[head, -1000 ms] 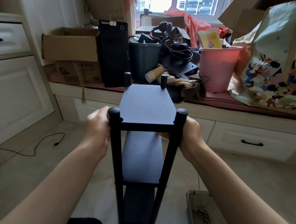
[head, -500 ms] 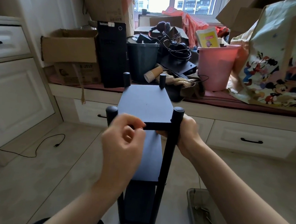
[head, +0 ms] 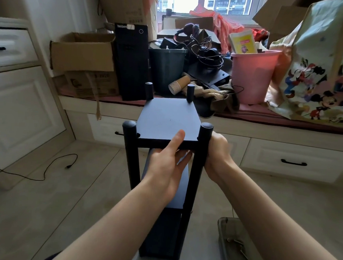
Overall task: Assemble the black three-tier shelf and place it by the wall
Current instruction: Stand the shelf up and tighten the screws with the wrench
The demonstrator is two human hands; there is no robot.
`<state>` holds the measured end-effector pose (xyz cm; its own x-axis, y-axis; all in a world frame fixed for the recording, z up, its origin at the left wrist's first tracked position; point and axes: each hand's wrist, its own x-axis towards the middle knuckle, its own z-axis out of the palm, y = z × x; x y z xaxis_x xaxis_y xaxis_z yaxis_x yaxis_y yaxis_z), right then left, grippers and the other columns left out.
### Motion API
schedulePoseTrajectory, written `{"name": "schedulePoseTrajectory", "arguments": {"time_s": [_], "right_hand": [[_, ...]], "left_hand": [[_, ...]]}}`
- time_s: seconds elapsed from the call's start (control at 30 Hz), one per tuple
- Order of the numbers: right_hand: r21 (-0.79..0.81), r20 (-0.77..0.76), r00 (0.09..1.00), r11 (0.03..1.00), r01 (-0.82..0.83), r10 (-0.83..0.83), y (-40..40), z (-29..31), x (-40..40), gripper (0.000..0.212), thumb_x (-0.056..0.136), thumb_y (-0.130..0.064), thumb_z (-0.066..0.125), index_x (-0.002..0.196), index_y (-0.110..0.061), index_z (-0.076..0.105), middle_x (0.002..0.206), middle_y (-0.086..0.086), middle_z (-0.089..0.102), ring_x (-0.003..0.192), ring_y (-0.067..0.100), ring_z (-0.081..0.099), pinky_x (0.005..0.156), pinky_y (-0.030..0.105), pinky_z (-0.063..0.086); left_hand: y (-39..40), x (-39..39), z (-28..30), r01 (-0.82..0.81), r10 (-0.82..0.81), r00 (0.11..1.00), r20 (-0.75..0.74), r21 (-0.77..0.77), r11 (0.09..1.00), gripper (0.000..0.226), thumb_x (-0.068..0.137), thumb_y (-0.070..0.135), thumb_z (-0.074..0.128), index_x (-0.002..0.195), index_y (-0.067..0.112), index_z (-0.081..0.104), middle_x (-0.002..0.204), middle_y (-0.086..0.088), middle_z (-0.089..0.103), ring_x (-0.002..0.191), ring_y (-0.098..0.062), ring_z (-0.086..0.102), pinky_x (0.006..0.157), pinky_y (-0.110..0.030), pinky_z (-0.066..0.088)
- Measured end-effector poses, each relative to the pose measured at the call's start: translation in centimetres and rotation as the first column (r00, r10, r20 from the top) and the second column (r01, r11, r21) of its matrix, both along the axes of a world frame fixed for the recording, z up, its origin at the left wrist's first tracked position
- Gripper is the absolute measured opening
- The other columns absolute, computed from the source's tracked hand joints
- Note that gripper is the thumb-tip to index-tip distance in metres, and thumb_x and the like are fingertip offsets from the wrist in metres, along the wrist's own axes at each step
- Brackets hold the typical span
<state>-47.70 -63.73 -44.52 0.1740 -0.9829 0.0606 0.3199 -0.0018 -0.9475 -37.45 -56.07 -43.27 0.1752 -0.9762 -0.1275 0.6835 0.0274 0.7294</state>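
Note:
The black three-tier shelf (head: 167, 121) stands upright on the tiled floor in front of me, four round posts rising past its top board. My left hand (head: 167, 169) pinches the near edge of the top board, thumb on top and fingers underneath. My right hand (head: 217, 152) grips the near right post just below the top board. The near left post stands free. The middle and bottom tiers are partly hidden behind my left forearm.
A low window bench with drawers (head: 291, 157) runs across behind the shelf, piled with cardboard boxes (head: 81, 54), a black computer tower (head: 131, 61), a dark bin (head: 166, 67), a pink bucket (head: 252, 74) and a cartoon bag. A tray of screws (head: 237, 246) lies on the floor lower right; a black cable (head: 50, 166) lies left by white cabinets.
My left hand let go of the near left post, rose in front of the shelf, then came down onto the near edge of the top board. My right hand stayed on the right post.

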Motion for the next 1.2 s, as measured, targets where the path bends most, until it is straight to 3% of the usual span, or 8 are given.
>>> {"name": "schedulePoseTrajectory", "arguments": {"time_s": [0.07,0.23,0.37,0.43,0.6,0.8,1.0,1.2], "right_hand": [[0.009,0.024,1.000,1.000,0.020,-0.020,-0.2,-0.2,0.1,0.048,0.090,-0.013,0.043,0.054,-0.019,0.074,0.062,-0.001,0.070,0.053,0.013,0.066,0.048,0.017,0.049],[0.057,0.015,0.997,0.996,0.070,-0.071,-0.1,0.2,0.7,0.045,0.092,-0.013,0.047,0.056,-0.015,0.074,0.064,0.003,0.070,0.055,0.016,0.067,0.050,0.020,0.051],[0.090,-0.051,0.994,0.991,0.099,-0.095,0.1,1.1,1.6,0.037,0.094,-0.023,0.052,0.103,0.008,0.069,0.100,0.021,0.072,0.091,0.036,0.069,0.091,0.047,0.053],[0.112,-0.109,0.991,0.990,0.088,-0.076,0.2,1.2,1.5,0.042,0.095,-0.026,0.052,0.112,0.011,0.064,0.112,0.026,0.068,0.102,0.038,0.067,0.099,0.050,0.049],[0.094,-0.202,0.979,0.995,0.024,-0.004,-0.1,0.9,0.0,0.034,0.101,-0.035,0.047,0.094,-0.011,0.071,0.078,0.000,0.073,0.069,0.012,0.067,0.067,0.023,0.049],[0.141,-0.310,0.950,0.987,0.075,-0.027,0.0,1.0,-2.4,0.041,0.106,-0.031,0.036,0.103,-0.006,0.068,0.095,0.009,0.076,0.096,0.024,0.071,0.091,0.036,0.054],[0.143,-0.467,0.884,0.989,0.043,0.029,1.1,-0.5,-5.8,0.027,0.103,-0.020,0.045,0.104,-0.006,0.067,0.093,0.006,0.077,0.095,0.024,0.072,0.088,0.037,0.056],[0.281,-0.667,0.711,0.959,-0.036,0.222,1.6,-5.0,-10.2,0.026,0.103,-0.022,0.046,0.108,-0.006,0.066,0.100,0.007,0.076,0.098,0.024,0.071,0.091,0.039,0.054]], "left_hand": [[-0.4,-0.1,0.2,0.019,-0.021,0.997,-0.068,-0.030,0.999,0.038,0.096,0.011,0.061,0.132,-0.002,0.059,0.120,-0.014,0.071,0.099,-0.021,0.073,0.089,-0.030,0.059],[-1.5,0.7,0.4,0.084,-0.095,0.991,-0.098,-0.104,0.991,0.017,0.096,0.000,0.053,0.113,0.001,0.058,0.095,-0.013,0.070,0.085,-0.021,0.072,0.088,-0.030,0.059],[-2.0,1.7,0.3,0.121,-0.126,0.990,-0.055,-0.097,0.988,0.013,0.097,0.002,0.051,0.096,0.004,0.064,0.091,-0.011,0.072,0.085,-0.021,0.073,0.089,-0.031,0.059],[-2.1,2.1,0.1,0.136,-0.141,0.989,-0.043,-0.105,0.985,0.018,0.097,0.002,0.050,0.091,0.004,0.067,0.088,-0.011,0.074,0.086,-0.022,0.073,0.090,-0.032,0.059],[-2.0,2.5,-0.3,0.176,-0.179,0.984,-0.006,-0.143,0.974,0.021,0.096,0.004,0.051,0.088,0.005,0.071,0.091,-0.012,0.075,0.090,-0.022,0.074,0.089,-0.031,0.059],[-1.9,2.3,-0.4,0.210,-0.216,0.976,-0.011,-0.175,0.962,0.024,0.083,0.012,0.060,0.069,0.013,0.079,0.086,-0.006,0.077,0.088,-0.016,0.075,0.087,-0.028,0.059],[-2.0,2.6,-0.8,0.209,-0.210,0.978,0.016,-0.177,0.962,0.020,0.082,0.013,0.062,0.070,0.014,0.078,0.087,-0.006,0.076,0.091,-0.018,0.074,0.088,-0.030,0.059],[-2.0,2.8,-1.0,0.234,-0.231,0.972,0.038,-0.177,0.956,0.019,0.084,0.013,0.061,0.073,0.012,0.077,0.093,-0.007,0.075,0.099,-0.020,0.073,0.090,-0.031,0.058]]}}
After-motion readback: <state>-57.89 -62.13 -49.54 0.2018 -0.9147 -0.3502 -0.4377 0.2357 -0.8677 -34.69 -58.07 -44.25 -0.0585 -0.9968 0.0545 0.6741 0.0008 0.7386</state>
